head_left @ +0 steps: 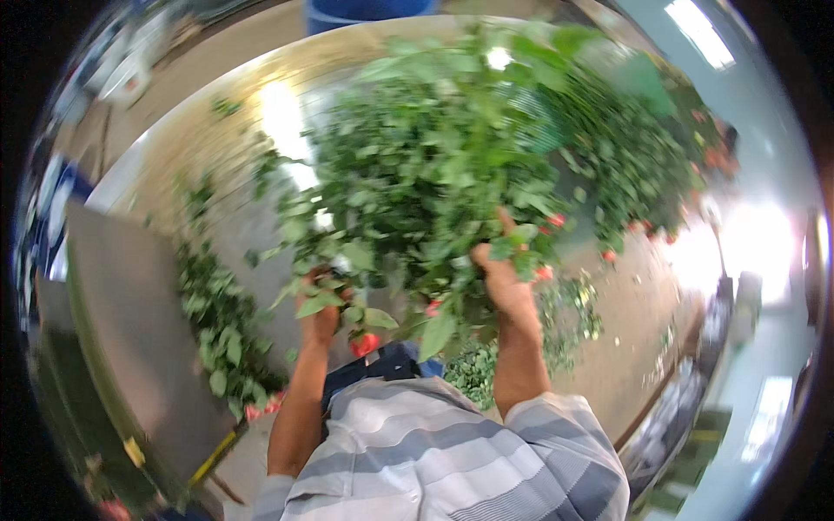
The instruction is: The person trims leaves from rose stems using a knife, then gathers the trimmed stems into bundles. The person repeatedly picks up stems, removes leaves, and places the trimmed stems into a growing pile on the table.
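Note:
A heap of leafy roses (400,165) spreads before me on a metal table (161,174), with coral-red blooms toward my body. My right hand (504,273) reaches into the heap's right side, closed around rose stems, with thumb and forefinger partly showing. My left hand (320,304) is at the heap's near left edge, among leaves that hide its fingers; what it grips cannot be made out. A red rose bloom (365,345) hangs between my forearms near my waist. Blurred stems and leaves rise toward the top of the view.
More roses (634,156) lie at right beside green netting (534,117). A strip of leafy roses (213,313) runs down the left, beside a grey panel (130,304). A blue bin (369,12) stands beyond the table. Cut leaves (473,373) lie below, near my right forearm.

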